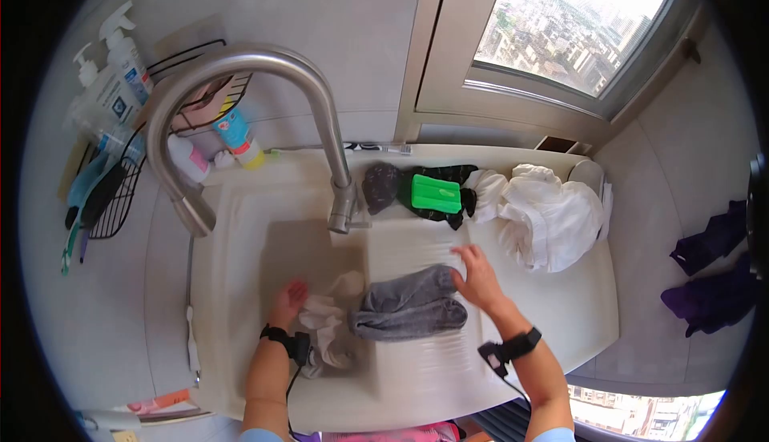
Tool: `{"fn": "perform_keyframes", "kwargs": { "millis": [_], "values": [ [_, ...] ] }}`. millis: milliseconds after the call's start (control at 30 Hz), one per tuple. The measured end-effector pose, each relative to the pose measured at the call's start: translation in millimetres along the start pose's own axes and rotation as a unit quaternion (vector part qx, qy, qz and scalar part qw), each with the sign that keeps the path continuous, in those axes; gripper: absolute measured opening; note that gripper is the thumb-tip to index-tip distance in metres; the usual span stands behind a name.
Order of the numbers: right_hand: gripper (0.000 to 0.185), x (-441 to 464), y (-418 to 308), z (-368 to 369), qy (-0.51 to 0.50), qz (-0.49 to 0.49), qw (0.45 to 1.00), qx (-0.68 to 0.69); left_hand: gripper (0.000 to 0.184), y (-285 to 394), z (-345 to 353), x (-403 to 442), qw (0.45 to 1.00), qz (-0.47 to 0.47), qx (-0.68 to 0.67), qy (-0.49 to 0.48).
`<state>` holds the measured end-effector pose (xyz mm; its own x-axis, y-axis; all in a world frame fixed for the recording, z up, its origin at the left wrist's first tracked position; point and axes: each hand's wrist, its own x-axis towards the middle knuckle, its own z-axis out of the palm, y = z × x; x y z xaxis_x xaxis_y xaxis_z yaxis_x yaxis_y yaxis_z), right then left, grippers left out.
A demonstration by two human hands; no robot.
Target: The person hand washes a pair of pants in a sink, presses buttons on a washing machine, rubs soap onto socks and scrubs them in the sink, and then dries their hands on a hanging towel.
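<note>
Work looks unfinished: at lower left, the left hand [290, 302], its blurred fingers impossible to judge, hangs beside pale garments [324, 322] in the basin [228, 314]; at centre, a folded grey cloth [412, 306] lies on the washboard [420, 370], the right hand's [477, 278] spread fingers apparently touching its right end; whether white laundry [551, 222], upper right, is done is unclear.

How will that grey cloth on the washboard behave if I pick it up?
The grey cloth will probably droop, since it lies in soft folds. Its dark, patchy tone hints at dampness, so it may feel heavy. Being loosely folded, it could open out.
</note>
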<state>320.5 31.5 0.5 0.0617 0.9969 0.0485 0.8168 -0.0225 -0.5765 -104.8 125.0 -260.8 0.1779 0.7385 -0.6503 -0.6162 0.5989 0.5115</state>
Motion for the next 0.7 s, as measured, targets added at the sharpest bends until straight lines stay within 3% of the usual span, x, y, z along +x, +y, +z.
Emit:
{"fn": "perform_keyframes", "kwargs": {
  "millis": [33,133,233,300,367,433,533,567,633,667,700],
  "values": [
    [0.045,22.7,-0.1,-4.6,0.043,-0.035,0.998,-0.036,0.020,2.3,-17.6,11.5,1.000,-0.010,-0.024,0.009],
    [0.067,92.9,23.5,0.1,0.085,-0.099,0.986,-0.108,0.020,-1.7,-48.2,23.6,0.993,0.062,0.100,-0.003],
    [0.075,141.3,31.2,6.9,0.018,-0.131,0.979,-0.156,0.020,9.1,-12.8,-7.3,0.997,-0.073,-0.020,-0.028],
    [0.078,156.9,22.5,9.5,-0.047,-0.103,0.976,-0.187,0.023,6.8,10.3,-13.8,0.956,-0.223,0.020,-0.189],
    [0.081,161.1,-1.4,4.5,-0.115,-0.039,0.965,-0.231,0.026,11.6,106.0,-75.3,0.925,-0.291,0.044,-0.239],
    [0.088,160.9,-5.0,5.3,-0.103,-0.036,0.966,-0.233,0.026,13.9,188.2,-128.2,0.905,-0.311,0.079,-0.280],
    [0.082,140.3,-22.8,-4.0,-0.049,-0.018,0.976,-0.210,0.021,-6.9,244.7,-156.9,0.899,-0.283,0.092,-0.321],
    [0.078,125.5,-28.0,-6.4,-0.019,-0.004,0.984,-0.179,0.020,-14.3,239.2,-153.1,0.920,-0.148,0.207,-0.299],
    [0.072,84.2,-44.4,-6.6,0.012,0.044,0.991,-0.123,0.017,-35.6,217.9,-132.5,0.873,0.133,0.410,-0.229],
    [0.072,59.1,-57.1,4.3,-0.007,0.103,0.991,-0.080,0.018,-33.5,205.1,-126.1,0.822,0.215,0.496,-0.178],
    [0.070,31.5,-65.1,24.9,-0.025,0.105,0.991,-0.077,0.019,-36.7,198.9,-124.6,0.855,0.146,0.472,-0.156]
  ]
}}
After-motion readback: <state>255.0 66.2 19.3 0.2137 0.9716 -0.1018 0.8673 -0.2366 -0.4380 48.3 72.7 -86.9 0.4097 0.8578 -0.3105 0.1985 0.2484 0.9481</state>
